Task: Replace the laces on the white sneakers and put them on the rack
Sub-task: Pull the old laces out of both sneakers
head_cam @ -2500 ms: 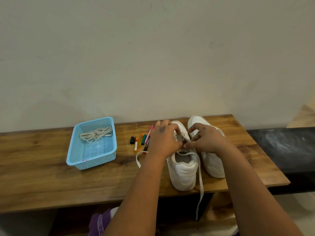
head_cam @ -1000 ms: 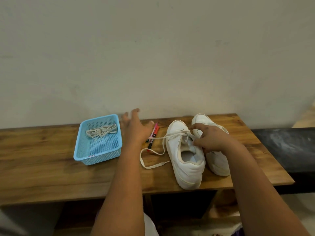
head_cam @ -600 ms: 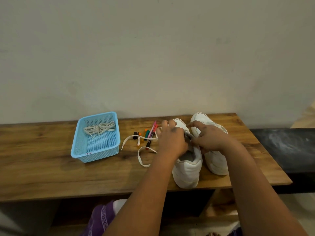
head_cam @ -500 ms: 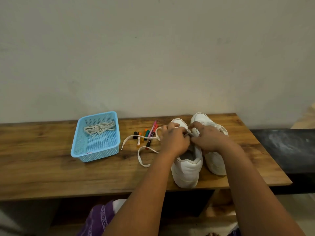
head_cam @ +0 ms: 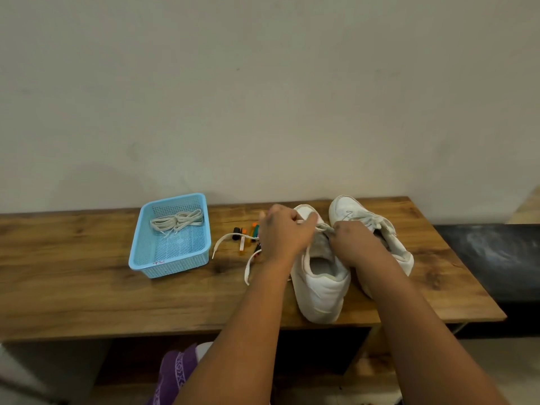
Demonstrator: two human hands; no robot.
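both hands, the left hand (head_cam: 285, 233) and right hand (head_cam: 352, 244), pinch a white lace (head_cam: 323, 228) over the near white sneaker (head_cam: 320, 285) by the bench's (head_cam: 87, 299) front edge. the blue basket (head_cam: 171, 260) holds bundled laces (head_cam: 176, 220).

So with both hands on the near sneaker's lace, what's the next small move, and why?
Probably draw the lace free of the next eyelet. The left hand and right hand pinch it at the near sneaker, its loose length already trails across the bench, and the far sneaker is still laced.

small red marking on blue basket (head_cam: 163, 262) front wall, illegible
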